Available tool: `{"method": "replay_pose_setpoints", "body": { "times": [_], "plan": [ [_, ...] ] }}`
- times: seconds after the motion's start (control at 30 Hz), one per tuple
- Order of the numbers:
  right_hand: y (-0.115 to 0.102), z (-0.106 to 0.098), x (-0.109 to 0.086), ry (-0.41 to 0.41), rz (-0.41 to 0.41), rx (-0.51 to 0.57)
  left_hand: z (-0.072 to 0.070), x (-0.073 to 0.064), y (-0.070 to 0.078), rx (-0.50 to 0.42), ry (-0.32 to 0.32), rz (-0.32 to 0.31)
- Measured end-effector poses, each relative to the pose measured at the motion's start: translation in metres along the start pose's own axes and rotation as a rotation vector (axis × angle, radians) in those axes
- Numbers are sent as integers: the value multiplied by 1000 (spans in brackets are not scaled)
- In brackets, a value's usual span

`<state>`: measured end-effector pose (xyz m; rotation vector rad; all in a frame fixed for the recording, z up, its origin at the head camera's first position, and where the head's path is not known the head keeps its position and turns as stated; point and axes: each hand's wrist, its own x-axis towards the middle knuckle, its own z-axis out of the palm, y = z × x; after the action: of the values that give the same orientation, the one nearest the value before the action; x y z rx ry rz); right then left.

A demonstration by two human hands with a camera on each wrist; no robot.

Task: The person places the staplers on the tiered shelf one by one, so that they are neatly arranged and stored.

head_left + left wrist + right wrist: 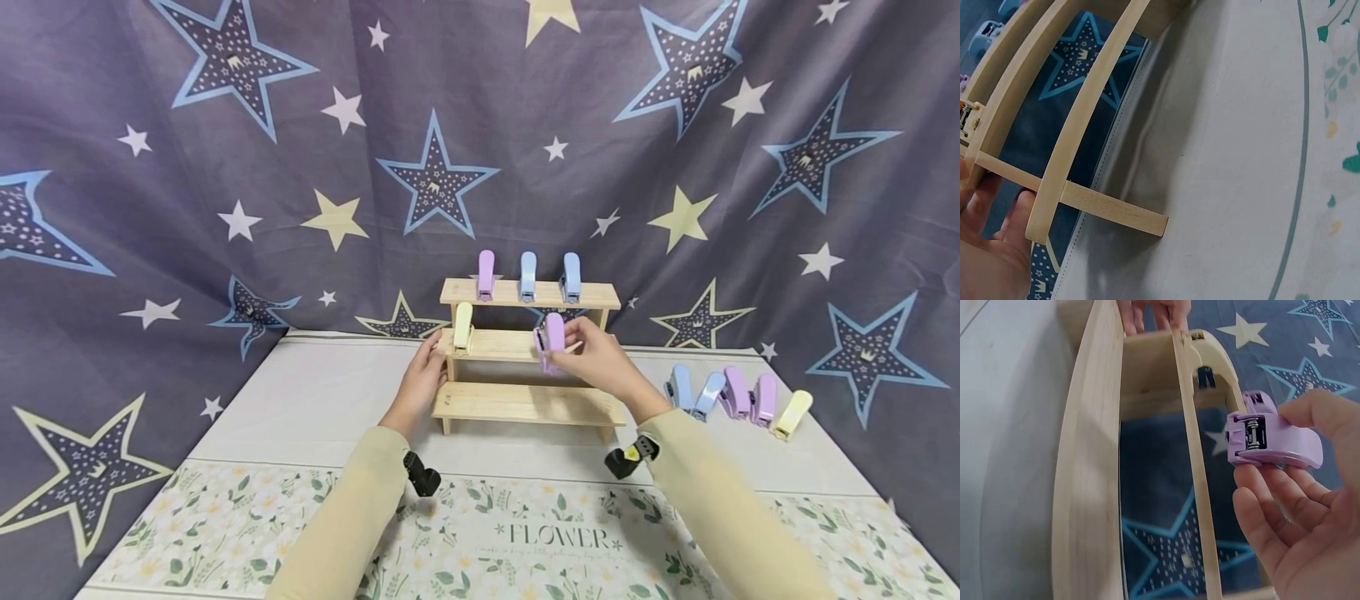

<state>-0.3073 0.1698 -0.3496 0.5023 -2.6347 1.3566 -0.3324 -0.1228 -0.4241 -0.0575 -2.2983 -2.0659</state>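
Observation:
A three-tier wooden shelf (525, 404) stands on the table. My left hand (423, 379) grips its left end; in the left wrist view the fingers (1019, 215) wrap the side upright. Between thumb and fingers, my right hand (603, 362) pinches a purple stapler (1285, 445), held just over the right part of the middle tier. At that tier's left end stands a cream stapler (462, 327). Up on the top tier are a purple stapler (486, 275), a blue stapler (528, 277) and a second blue stapler (572, 277), all upright.
Right of the shelf, several staplers are lined up on the table: a blue pair (681, 387), a purple pair (737, 392) and a cream one (792, 415). A star-printed curtain (480, 92) hangs right behind the shelf. A flower-printed mat (450, 542) covers the table's front.

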Motion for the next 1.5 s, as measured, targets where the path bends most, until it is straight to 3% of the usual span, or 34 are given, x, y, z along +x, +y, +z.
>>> {"method": "replay_pose_setpoints", "body": {
  "times": [0.37,0.6,1.5],
  "plan": [
    [-13,36,29,6,53,64,1,0,1,7,5,-3],
    [-16,53,41,15,67,41,-1,-1,2,21,6,4],
    [-14,77,51,96,116,51,0,-1,0,23,-2,22]
  ]
}}
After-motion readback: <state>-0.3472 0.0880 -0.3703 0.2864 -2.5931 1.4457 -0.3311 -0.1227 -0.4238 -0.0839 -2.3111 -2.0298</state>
